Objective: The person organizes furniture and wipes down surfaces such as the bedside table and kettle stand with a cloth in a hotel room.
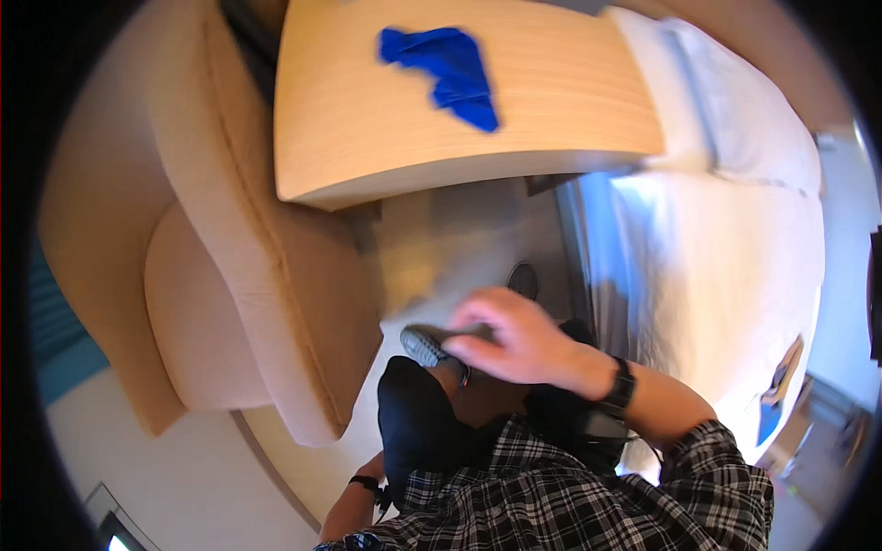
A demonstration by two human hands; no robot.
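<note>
My right hand (510,337), blurred by motion, is raised in front of my body above the floor and my shoes, its fingers curled and the thumb apart from them, with nothing seen in it. My left hand (374,468) hangs low beside my left leg; its fingers are mostly hidden behind the black shorts, so what it holds cannot be told. Ahead, a crumpled blue cloth (458,79) lies on the light wooden tabletop (565,89), touched by neither hand.
A beige upholstered armchair (303,275) stands at the left, close to the table's corner. On the right is a bed (737,262) with white bedding and a pillow (751,103). Something brown and blue (778,392) lies near its edge. The floor (468,241) shows between chair and bed.
</note>
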